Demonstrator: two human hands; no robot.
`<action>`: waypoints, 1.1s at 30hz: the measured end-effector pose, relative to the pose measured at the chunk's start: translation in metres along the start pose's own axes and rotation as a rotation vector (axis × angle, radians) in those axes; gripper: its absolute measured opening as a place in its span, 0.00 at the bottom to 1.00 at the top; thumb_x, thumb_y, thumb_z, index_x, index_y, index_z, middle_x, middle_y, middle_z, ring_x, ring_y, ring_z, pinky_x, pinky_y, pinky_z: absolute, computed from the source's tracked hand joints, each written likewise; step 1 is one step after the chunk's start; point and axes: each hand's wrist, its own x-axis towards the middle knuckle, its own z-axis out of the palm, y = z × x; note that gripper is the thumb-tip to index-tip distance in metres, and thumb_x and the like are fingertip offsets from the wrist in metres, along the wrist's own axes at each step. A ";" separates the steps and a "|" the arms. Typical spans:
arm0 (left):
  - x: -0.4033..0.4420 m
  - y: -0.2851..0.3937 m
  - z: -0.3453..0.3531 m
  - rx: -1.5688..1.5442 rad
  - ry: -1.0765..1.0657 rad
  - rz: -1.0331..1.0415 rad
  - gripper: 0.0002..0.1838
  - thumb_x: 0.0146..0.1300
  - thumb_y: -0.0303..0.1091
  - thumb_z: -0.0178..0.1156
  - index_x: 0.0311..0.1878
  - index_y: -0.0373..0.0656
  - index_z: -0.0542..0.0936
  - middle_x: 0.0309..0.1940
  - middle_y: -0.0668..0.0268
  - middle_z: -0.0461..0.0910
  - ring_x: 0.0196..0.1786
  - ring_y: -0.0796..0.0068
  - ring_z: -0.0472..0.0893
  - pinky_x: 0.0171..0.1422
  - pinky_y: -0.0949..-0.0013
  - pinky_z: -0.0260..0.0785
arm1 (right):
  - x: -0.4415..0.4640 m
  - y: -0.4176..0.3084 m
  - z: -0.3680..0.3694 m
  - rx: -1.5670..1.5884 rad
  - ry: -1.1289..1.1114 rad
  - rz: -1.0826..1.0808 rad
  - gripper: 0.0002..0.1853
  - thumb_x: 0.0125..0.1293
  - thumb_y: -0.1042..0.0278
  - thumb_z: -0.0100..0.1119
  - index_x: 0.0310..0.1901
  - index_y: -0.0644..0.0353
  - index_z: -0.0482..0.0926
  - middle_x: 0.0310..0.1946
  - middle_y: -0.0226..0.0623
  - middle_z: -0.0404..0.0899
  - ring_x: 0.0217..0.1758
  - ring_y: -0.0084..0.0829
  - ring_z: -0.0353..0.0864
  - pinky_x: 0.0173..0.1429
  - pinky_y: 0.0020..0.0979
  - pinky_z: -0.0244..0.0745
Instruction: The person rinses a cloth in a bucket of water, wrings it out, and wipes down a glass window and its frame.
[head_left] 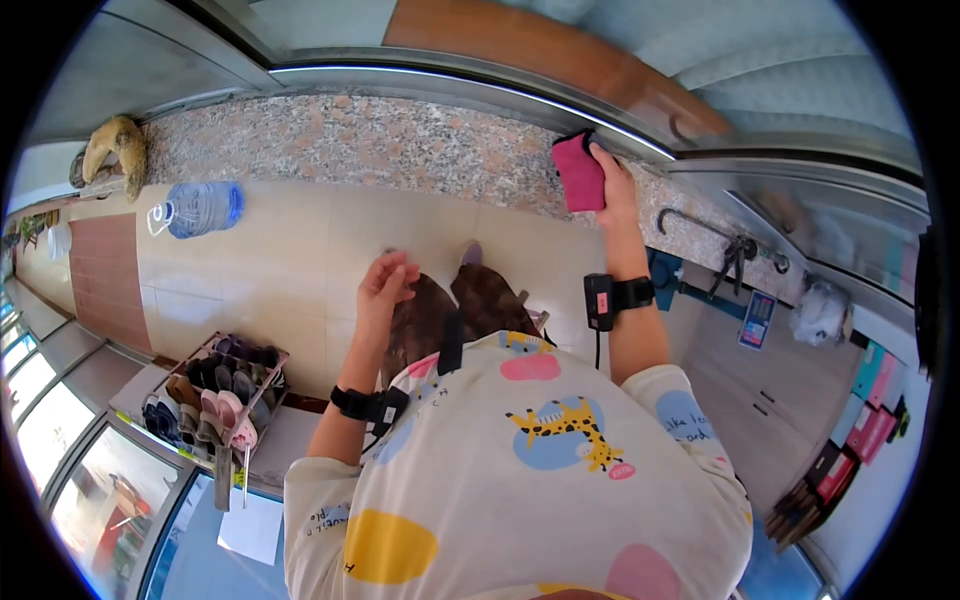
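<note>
My right hand (617, 187) is closed on a folded pink cloth (579, 174) with a dark edge, at the speckled stone sill (400, 146) beside the window frame. Out over the tiled floor, my left hand (387, 281) is held with its fingers bent in; it is slightly blurred, and whether anything lies between the fingers cannot be made out. Black bands with small boxes are strapped round both wrists.
A large clear water bottle (205, 209) lies on the floor at left, near a brown-yellow object (118, 150) on the sill. A shoe rack (215, 392) stands lower left. A dark cane (705, 226) and a plastic bag (820, 313) are at right.
</note>
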 end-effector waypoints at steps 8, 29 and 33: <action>-0.037 -0.027 -0.072 -0.168 0.250 -0.050 0.14 0.71 0.35 0.53 0.56 0.43 0.75 0.47 0.64 0.81 0.50 0.74 0.80 0.48 0.70 0.74 | -0.001 0.050 0.118 0.350 0.019 0.082 0.15 0.59 0.72 0.69 0.46 0.69 0.78 0.43 0.41 0.82 0.43 0.34 0.84 0.44 0.34 0.81; -0.032 -0.002 -0.054 -0.092 0.319 0.053 0.14 0.71 0.34 0.53 0.56 0.43 0.75 0.46 0.65 0.81 0.49 0.74 0.80 0.47 0.71 0.75 | 0.002 0.017 0.054 0.712 -0.010 0.219 0.08 0.65 0.66 0.60 0.43 0.58 0.76 0.38 0.33 0.83 0.39 0.30 0.84 0.38 0.28 0.79; -0.016 0.002 -0.028 -0.023 0.206 0.044 0.14 0.71 0.35 0.53 0.57 0.43 0.75 0.47 0.65 0.81 0.50 0.74 0.80 0.49 0.71 0.74 | 0.031 -0.005 -0.065 0.563 0.207 -0.068 0.09 0.65 0.66 0.61 0.45 0.58 0.77 0.40 0.35 0.84 0.40 0.30 0.84 0.42 0.30 0.80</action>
